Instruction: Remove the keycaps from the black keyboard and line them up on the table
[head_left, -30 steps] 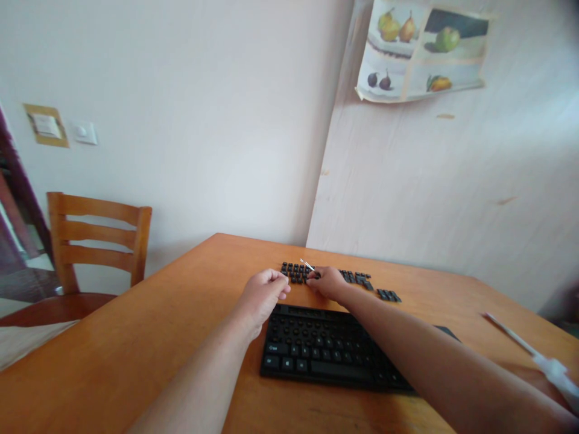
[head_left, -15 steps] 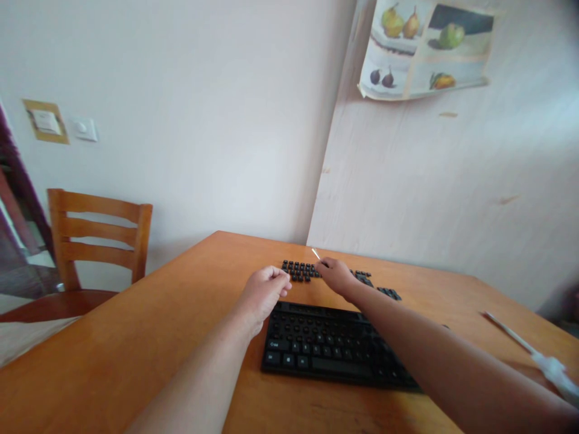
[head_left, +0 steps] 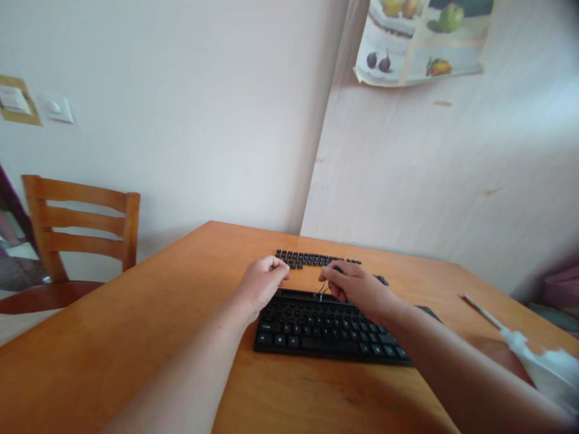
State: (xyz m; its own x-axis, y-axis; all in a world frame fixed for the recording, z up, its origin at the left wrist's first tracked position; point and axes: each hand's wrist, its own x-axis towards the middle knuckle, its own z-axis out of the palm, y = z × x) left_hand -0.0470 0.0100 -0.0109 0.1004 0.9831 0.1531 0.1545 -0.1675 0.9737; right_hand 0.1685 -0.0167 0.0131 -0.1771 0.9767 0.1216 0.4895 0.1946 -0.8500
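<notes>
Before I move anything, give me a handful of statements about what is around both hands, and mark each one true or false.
1. The right hand holds a thin wire tool. True.
2. The left hand is spread wide open. False: the left hand has its fingers curled in.
3. The keyboard lies on the table. True.
4. The loose keycaps lie on the person's side of the keyboard. False: the loose keycaps lie beyond it, toward the wall.
5. A chair stands to the left of the table. True.
</notes>
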